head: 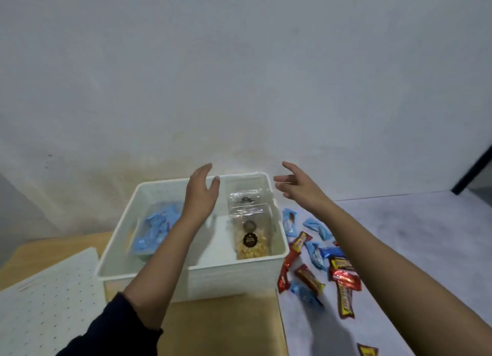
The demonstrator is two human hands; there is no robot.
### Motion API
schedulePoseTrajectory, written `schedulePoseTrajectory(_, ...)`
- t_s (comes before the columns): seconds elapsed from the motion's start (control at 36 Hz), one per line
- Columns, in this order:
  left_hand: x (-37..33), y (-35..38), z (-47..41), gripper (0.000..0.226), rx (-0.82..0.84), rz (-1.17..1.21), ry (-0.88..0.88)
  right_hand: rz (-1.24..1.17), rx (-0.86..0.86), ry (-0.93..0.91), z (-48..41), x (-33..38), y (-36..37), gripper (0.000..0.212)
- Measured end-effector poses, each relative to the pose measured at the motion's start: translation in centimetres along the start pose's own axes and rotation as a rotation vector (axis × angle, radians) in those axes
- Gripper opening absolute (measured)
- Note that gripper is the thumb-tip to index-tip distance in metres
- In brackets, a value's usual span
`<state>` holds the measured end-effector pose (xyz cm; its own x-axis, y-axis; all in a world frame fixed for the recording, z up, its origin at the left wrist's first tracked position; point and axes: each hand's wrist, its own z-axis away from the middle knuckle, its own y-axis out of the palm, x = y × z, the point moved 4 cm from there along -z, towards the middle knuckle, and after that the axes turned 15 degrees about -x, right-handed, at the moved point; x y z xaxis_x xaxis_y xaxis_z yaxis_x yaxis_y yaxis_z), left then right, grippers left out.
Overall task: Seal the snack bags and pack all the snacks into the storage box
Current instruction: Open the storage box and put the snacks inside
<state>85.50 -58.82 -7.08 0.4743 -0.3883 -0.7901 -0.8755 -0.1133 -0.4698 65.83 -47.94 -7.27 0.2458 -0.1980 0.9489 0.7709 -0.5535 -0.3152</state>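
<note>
Pale wall (239, 62) is shown behind a wooden table (226, 326), which is adjoined on the right by a grey-white surface (399, 222). The white storage box (226, 281) is placed at the centre, uncovered, and its perforated lid (53, 302) is laid flat at the near left.

Two clear bags are already held in the box. A bag of blue sweets (157, 230) is set against the left wall and a bag of nuts (249, 235) against the right wall, with bare floor left between them. Whether either bag is fully sealed cannot be told.

Loose wrapped snacks (346, 278), red and blue, are scattered on the grey-white surface just right of the box. One more wrapper (367, 351) is cut off by the near edge of the view. These are judged to be the work left, so the task is taken as roughly midway.

The left hand (201, 193) is raised above the box and the right hand (298, 187) above its far right corner. They are held apart, fingers spread, with nothing grasped.

Open room is offered over the middle of the box. Its right rim must be cleared when snacks are carried across.
</note>
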Motion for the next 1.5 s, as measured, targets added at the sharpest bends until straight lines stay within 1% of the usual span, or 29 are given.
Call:
schedulePoseTrajectory(0.06, -3.3, 3.2, 3.5, 0.039, 0.012, 0.079, 0.025, 0.030, -0.033, -0.014, 0.4, -1.7, -4.6, 0.060)
schedulePoseTrajectory(0.14, -7.0, 8.3, 9.7, 0.039, 0.070, 0.199, 0.014, 0.072, -0.060, 0.006, 1.4, -5.6, -11.1, 0.060)
schedulePoseTrajectory(0.22, -8.6, 12.7, 15.9, 0.043, 0.163, 0.187, 0.054, 0.115, -0.114, 0.050, 2.9, -10.3, -16.3, 0.062)
schedulePoseTrajectory(0.28, -8.1, 14.7, 19.8, 0.048, 0.219, 0.189, 0.008, 0.154, -0.145, 0.091, 4.4, -13.6, -18.6, 0.068)
schedulePoseTrajectory(0.36, -5.1, 17.3, 25.8, 0.066, 0.322, 0.082, -0.014, 0.226, -0.135, 0.128, 7.2, -18.8, -20.2, 0.080)
schedulePoseTrajectory(0.44, -2.7, 18.3, 32.1, 0.077, 0.447, -0.059, -0.005, 0.390, -0.120, 0.109, 9.7, -23.3, -20.9, 0.091)
schedulePoseTrajectory(0.53, -2.3, 19.0, 36.9, 0.093, 0.573, -0.214, 0.110, 0.524, -0.087, 0.076, 11.8, -27.3, -20.8, 0.099)
schedulePoseTrajectory(0.64, -1.9, 20.2, 40.5, 0.103, 0.716, -0.330, 0.270, 0.661, -0.065, 0.056, 13.9, -30.7, -20.0, 0.100)
schedulePoseTrajectory(0.69, -0.9, 20.5, 41.2, 0.103, 0.700, -0.362, 0.309, 0.735, -0.073, 0.005, 14.5, -31.6, -19.5, 0.098)
schedulePoseTrajectory(0.75, 0.1, 20.7, 41.0, 0.097, 0.636, -0.392, 0.312, 0.785, -0.098, -0.025, 14.7, -32.2, -19.1, 0.098)
schedulePoseTrajectory(0.83, 1.2, 21.1, 39.4, 0.089, 0.546, -0.450, 0.296, 0.806, -0.127, -0.047, 14.4, -32.3, -18.5, 0.097)
schedulePoseTrajectory(0.94, 2.3, 21.7, 36.4, 0.083, 0.479, -0.521, 0.292, 0.786, -0.173, -0.055, 13.1, -32.3, -17.9, 0.091)
schedulePoseTrajectory(1.03, 3.4, 22.1, 34.2, 0.082, 0.420, -0.590, 0.285, 0.777, -0.207, -0.027, 11.8, -32.5, -17.8, 0.096)
schedulePoseTrajectory(1.11, 4.2, 22.4, 31.9, 0.084, 0.349, -0.662, 0.284, 0.751, -0.207, -0.027, 9.8, -32.5, -17.9, 0.102)
schedulePoseTrajectory(1.17, 4.3, 22.6, 30.6, 0.089, 0.331, -0.672, 0.244, 0.703, -0.182, -0.044, 8.1, -32.3, -17.9, 0.105)
schedulePoseTrajectory(1.22, 4.4, 23.1, 29.7, 0.095, 0.342, -0.657, 0.195, 0.674, -0.118, -0.085, 6.2, -32.0, -17.7, 0.109)
schedulePoseTrajectory(1.36, 3.9, 24.4, 27.6, 0.099, 0.351, -0.622, 0.148, 0.648, 0.050, -0.255, 1.5, -31.7, -16.5, 0.117)
schedulePoseTrajectory(1.5, 4.2, 25.6, 24.8, 0.104, 0.318, -0.651, 0.124, 0.665, 0.157, -0.396, -0.9, -32.0, -15.3, 0.112)
